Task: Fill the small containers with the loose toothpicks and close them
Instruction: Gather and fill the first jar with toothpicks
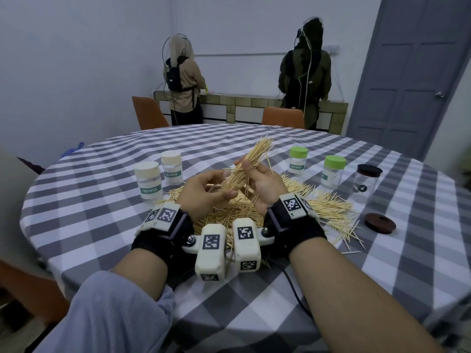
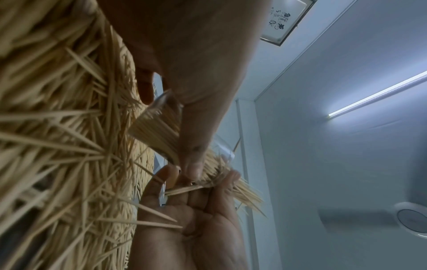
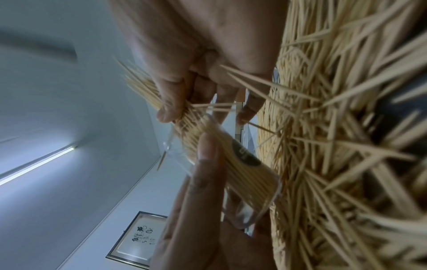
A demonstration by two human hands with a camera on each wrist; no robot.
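Checked cloth covers the round table point(image 1: 107, 225), and a big heap of loose toothpicks point(image 1: 328, 207) lies on it under the hands. The filling step is in hand: the left hand point(image 1: 204, 192) has its fingers curled round a clear jar point(image 3: 249, 184), tilted and already packed with sticks, while the right hand point(image 1: 262, 182) pinches a bundle point(image 1: 254, 156) between thumb and fingers and feeds it toward the jar's mouth. Some sticks splay out crooked, so the next move likely calls for squaring the bundle and sliding it in straight, then finding a lid. Four closed jars point(image 1: 149, 180) labelled TOOTHPICK stand beyond the heap, two capped pale, two green. An open jar point(image 1: 365, 184) and a dark lid point(image 1: 379, 222) sit to the right.
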